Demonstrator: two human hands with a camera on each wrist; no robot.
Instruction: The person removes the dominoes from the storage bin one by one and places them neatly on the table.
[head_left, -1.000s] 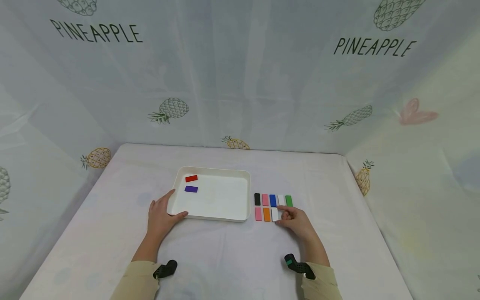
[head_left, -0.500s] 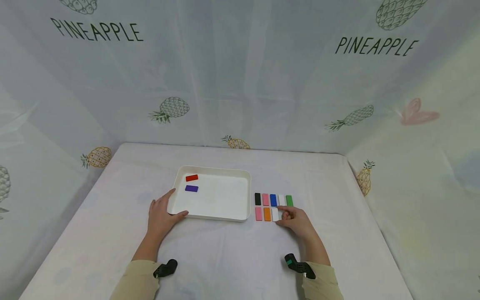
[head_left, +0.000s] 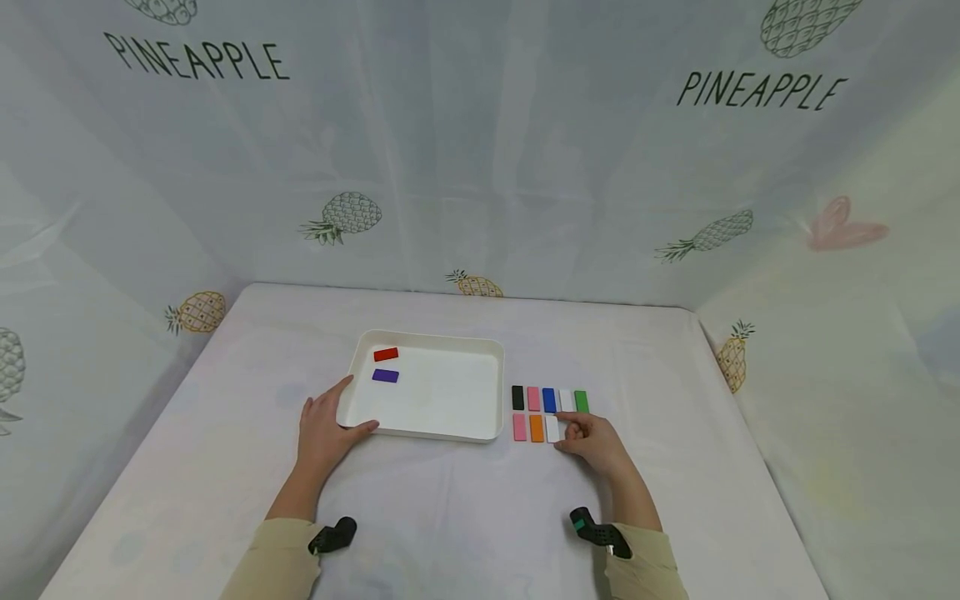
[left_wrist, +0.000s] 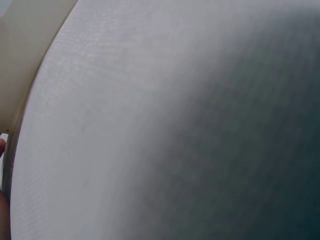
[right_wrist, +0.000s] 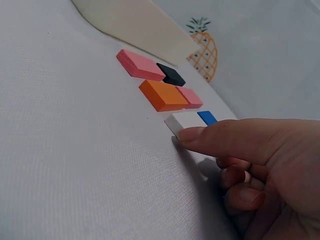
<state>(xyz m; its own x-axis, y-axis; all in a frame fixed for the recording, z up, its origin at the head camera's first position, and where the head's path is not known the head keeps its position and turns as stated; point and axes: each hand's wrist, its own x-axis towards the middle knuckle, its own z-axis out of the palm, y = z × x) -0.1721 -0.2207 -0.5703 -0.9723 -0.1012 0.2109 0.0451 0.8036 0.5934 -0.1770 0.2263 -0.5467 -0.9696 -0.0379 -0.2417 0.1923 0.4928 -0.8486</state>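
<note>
My left hand (head_left: 322, 429) rests at the near left corner of a white tray (head_left: 450, 387), thumb along the front rim and fingers spread along the left side. A red block (head_left: 386, 355) and a purple block (head_left: 386, 376) lie inside the tray. Right of it, my right hand (head_left: 596, 446) pinches a white block (right_wrist: 182, 121) by its ends, with the thumb on the near end and the index finger at the far one. This block lies at the right of the front row, beside an orange block (head_left: 536, 428) and a pink block (head_left: 519, 427).
Behind them runs a second row: a black block (head_left: 517, 398), a pink one, a blue block (head_left: 550, 400), a white one and a green block (head_left: 582, 402). A white cloth covers the table (head_left: 450, 517). Pineapple-printed curtains (head_left: 480, 150) stand around the back and sides.
The head view has shifted very slightly. Both hands and all the blocks hold the same places.
</note>
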